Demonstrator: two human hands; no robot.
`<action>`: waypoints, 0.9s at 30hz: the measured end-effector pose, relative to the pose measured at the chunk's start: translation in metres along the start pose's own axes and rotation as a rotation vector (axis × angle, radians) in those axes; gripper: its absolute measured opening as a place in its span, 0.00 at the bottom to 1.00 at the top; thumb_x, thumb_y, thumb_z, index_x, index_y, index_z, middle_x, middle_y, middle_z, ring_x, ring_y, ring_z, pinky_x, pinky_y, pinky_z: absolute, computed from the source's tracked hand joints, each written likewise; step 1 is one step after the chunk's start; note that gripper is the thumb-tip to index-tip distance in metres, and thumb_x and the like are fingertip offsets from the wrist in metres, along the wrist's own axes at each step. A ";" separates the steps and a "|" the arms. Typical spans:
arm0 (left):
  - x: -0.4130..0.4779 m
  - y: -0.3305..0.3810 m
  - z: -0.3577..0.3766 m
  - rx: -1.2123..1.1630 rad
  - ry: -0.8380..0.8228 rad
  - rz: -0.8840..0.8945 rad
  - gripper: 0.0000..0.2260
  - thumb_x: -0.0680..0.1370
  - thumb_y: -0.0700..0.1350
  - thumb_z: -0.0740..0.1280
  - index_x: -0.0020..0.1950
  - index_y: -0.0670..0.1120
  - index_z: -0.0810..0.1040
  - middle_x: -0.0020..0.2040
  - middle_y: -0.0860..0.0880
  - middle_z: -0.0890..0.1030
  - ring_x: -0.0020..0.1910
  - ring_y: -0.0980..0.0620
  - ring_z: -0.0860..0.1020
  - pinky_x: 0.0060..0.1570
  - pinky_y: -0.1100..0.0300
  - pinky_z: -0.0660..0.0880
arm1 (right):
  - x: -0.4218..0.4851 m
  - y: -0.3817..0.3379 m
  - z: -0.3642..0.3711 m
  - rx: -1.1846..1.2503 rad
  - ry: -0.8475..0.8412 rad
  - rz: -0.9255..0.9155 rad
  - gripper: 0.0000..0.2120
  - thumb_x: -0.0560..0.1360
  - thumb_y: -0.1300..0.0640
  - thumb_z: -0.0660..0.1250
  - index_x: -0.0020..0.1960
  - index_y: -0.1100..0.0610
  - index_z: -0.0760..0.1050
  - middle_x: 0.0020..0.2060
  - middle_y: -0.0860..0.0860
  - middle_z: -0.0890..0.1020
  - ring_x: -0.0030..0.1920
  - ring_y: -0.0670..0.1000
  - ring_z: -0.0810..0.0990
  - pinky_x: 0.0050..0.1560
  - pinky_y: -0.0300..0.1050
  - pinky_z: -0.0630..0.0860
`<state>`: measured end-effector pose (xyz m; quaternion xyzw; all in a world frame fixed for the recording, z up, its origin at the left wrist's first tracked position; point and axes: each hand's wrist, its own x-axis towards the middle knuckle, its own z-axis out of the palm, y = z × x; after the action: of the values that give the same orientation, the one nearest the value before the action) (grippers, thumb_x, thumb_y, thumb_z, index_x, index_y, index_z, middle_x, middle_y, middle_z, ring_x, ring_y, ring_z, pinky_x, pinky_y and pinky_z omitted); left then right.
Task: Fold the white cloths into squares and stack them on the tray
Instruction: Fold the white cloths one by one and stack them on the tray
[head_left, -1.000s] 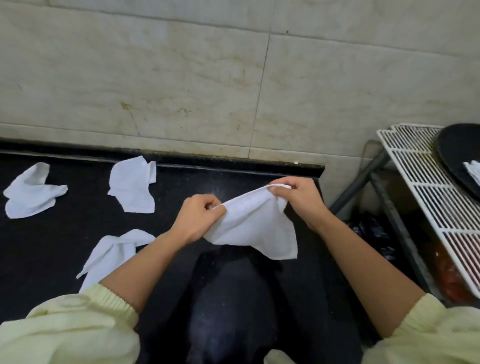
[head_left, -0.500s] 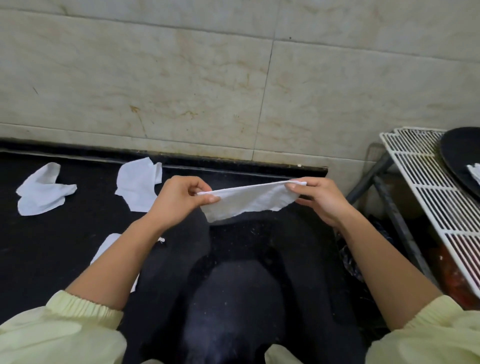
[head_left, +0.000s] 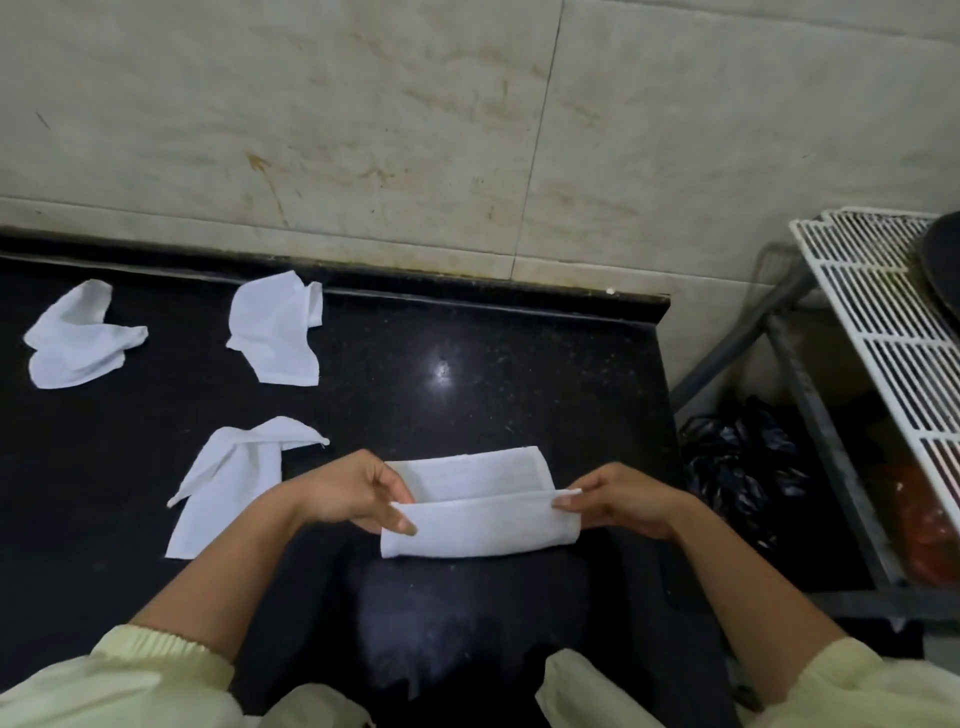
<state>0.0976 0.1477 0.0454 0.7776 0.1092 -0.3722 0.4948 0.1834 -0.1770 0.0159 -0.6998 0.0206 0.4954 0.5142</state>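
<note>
A white cloth (head_left: 478, 519) lies on the black counter (head_left: 467, 374) in front of me, its near half doubled over into a long band. My left hand (head_left: 358, 493) pinches the band's left end and my right hand (head_left: 618, 501) pinches its right end. Three crumpled white cloths lie to the left: one (head_left: 234, 478) just beside my left wrist, one (head_left: 278, 327) near the back wall, one (head_left: 75, 335) at the far left. A dark round tray (head_left: 943, 265) sits on the wire rack at the right edge, mostly cut off.
A white wire rack (head_left: 883, 332) on a grey metal frame stands to the right of the counter. Black plastic bags (head_left: 737, 462) and something orange lie below it. A tiled wall runs along the back of the counter.
The cloth was held stretched in the air between both hands; now it rests on the counter, folded lengthwise, with both hands lowered and still gripping its ends.
</note>
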 end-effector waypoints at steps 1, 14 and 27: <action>0.003 -0.005 0.001 -0.011 0.006 -0.024 0.07 0.68 0.39 0.78 0.45 0.41 0.85 0.39 0.46 0.84 0.40 0.56 0.82 0.43 0.64 0.79 | 0.004 0.002 0.001 -0.006 -0.002 0.005 0.06 0.72 0.61 0.73 0.46 0.62 0.84 0.48 0.58 0.85 0.51 0.54 0.84 0.53 0.45 0.79; 0.041 -0.033 0.007 -0.226 0.472 -0.033 0.03 0.75 0.36 0.70 0.47 0.43 0.79 0.37 0.47 0.81 0.37 0.51 0.80 0.35 0.61 0.79 | 0.055 -0.009 0.028 -0.333 0.439 -0.109 0.17 0.74 0.56 0.71 0.29 0.57 0.71 0.27 0.49 0.74 0.32 0.46 0.73 0.37 0.46 0.75; 0.065 -0.050 0.022 0.007 0.799 -0.001 0.11 0.75 0.47 0.70 0.57 0.48 0.77 0.42 0.49 0.79 0.45 0.50 0.78 0.45 0.58 0.73 | 0.068 -0.004 0.040 -0.474 0.698 -0.106 0.10 0.76 0.51 0.68 0.45 0.57 0.72 0.38 0.51 0.76 0.41 0.51 0.76 0.41 0.44 0.73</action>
<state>0.1054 0.1405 -0.0390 0.8628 0.2920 -0.0410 0.4107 0.1933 -0.1125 -0.0294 -0.9246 0.0431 0.1926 0.3258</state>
